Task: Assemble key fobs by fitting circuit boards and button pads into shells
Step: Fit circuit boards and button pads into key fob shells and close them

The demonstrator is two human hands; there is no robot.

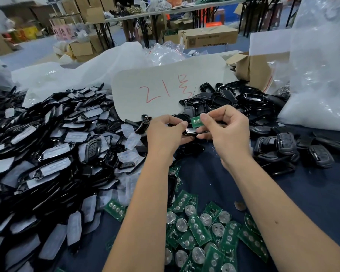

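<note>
- The desk (pixel 302 193), under a dark blue cloth, fills the lower frame; the cloth looks soft and grippy enough to stop small parts sliding.
- At left, a big heap of shells (pixel 47 144): glossy black plastic with pale protective film, rigid and light by the look, slippery where the film is absent.
- At upper centre, a white card (pixel 165 91) with red handwriting lies flat on crinkled clear bags.
- At right, a second pile of darker housings (pixel 283 146), matte with moulded buttons, beside a cardboard box (pixel 253 67).
- At bottom centre, loose circuit boards (pixel 200 230): thin green rectangles, stiff but probably fragile, with round silver contact pads; best taken by the edges, off the pads.
- Translucent button pads (pixel 133 140) lie left of centre (soft and floppy, I judge, and likely to cling).
- The left hand (pixel 163 134), at centre, has its fingers curled round a black shell (pixel 190 132), holding it by the sides; the shell is mostly hidden.
- The right hand (pixel 226 130) pinches one small green board (pixel 195 121) by its right edge between thumb and forefinger, just above the held shell.
- That board weighs next to nothing; it likely needs squaring to the shell cavity and gentle seating, not force.
</note>
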